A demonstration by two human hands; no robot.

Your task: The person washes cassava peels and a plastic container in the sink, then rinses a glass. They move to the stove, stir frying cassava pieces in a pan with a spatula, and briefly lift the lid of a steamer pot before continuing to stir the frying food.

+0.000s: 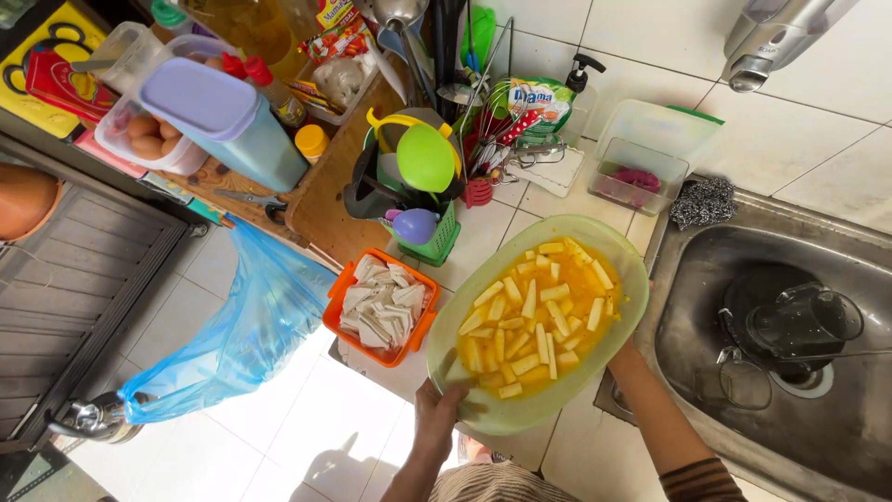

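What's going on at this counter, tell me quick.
A person holds a pale green bowl with both hands over the tiled counter, next to the sink. The left hand grips the near rim; the right hand is hidden behind the far side, only its forearm showing. The bowl holds pale yellow sticks in yellow liquid. An orange basket of white pieces sits beside it, and a blue bag hangs off the counter.

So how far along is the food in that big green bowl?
Done: pale sticks already cut, soaking in yellow liquid in the green bowl. In hand: left hand and right hand hold its rim beside the sink. Left: white slices wait in the orange basket.
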